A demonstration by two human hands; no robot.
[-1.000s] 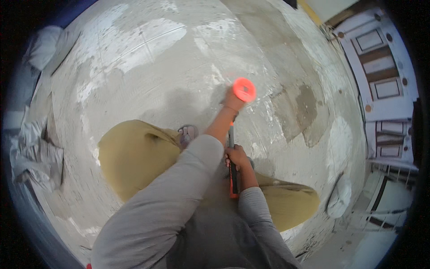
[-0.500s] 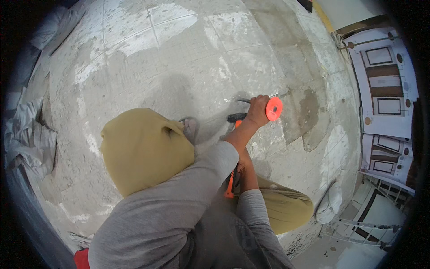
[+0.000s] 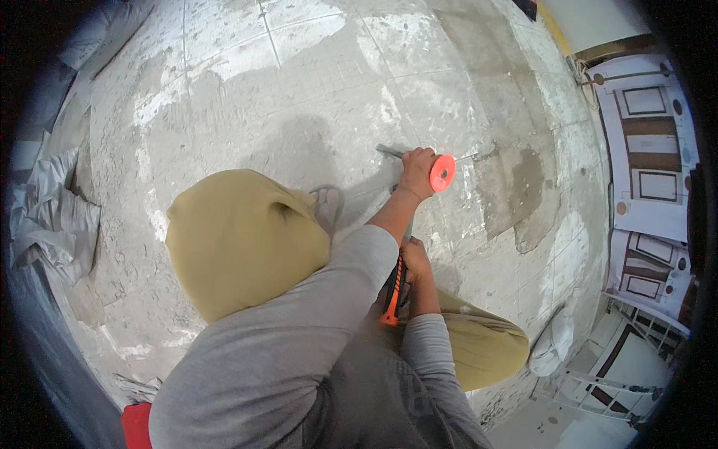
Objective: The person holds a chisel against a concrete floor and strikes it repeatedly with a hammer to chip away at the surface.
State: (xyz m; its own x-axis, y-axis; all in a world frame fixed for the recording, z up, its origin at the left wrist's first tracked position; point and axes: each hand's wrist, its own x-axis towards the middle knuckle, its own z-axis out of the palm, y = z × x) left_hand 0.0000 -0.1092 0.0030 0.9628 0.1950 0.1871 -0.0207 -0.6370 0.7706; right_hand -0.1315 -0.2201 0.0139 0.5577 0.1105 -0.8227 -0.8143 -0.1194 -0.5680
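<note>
My left hand (image 3: 416, 172) is closed around a chisel with a round orange hand guard (image 3: 443, 173). The grey end of the chisel (image 3: 388, 151) sticks out to the left of the fist, low over the worn floor. Nearer my body, beneath the left forearm, my right hand (image 3: 416, 258) grips a hammer by its orange and black handle (image 3: 392, 307). The left forearm hides most of the hammer's head.
Scraped, dusty tile floor (image 3: 247, 135) with white patches spreads around me, with a dark stain (image 3: 527, 179) on the right. Crumpled grey sheeting (image 3: 56, 217) lies at far left. Printed panels (image 3: 651, 150) stand at right, a whitish bag (image 3: 552, 344) near my right knee.
The hammer's black head, seen left of my left wrist before, has shifted behind the forearm. My left hand and the chisel have moved slightly left and away from me.
</note>
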